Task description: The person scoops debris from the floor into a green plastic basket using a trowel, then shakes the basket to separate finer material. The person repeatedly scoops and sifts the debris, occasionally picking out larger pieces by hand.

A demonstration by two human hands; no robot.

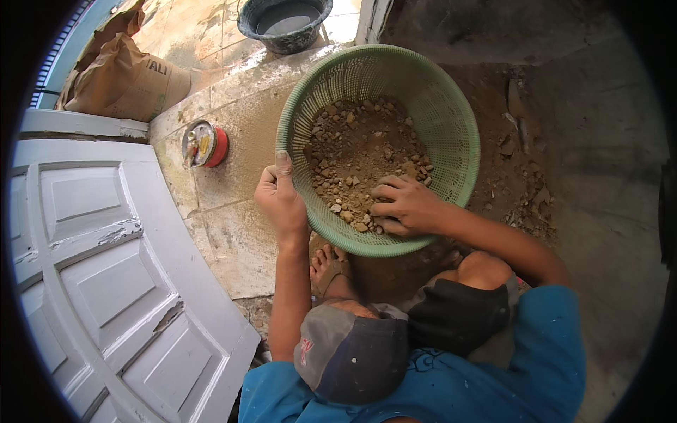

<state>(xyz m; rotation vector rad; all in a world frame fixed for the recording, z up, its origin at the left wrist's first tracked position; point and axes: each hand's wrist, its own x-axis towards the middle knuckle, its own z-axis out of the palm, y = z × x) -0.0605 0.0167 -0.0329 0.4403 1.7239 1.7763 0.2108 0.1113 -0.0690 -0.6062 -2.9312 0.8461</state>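
A green plastic mesh basket stands before me, tilted a little, with sandy soil and small stones inside it. My left hand grips the basket's rim on its left side, thumb up along the edge. Inside the basket, at its lower right, my right hand lies on the stones with bent fingers. Its fingertips are partly sunk among the stones, so whether they hold any cannot be told.
A white panelled door with peeling paint is at left. Beyond it are a red tin, a paper sack and a dark bucket of grey liquid. Rubble lies right of the basket. My sandalled foot is just below it.
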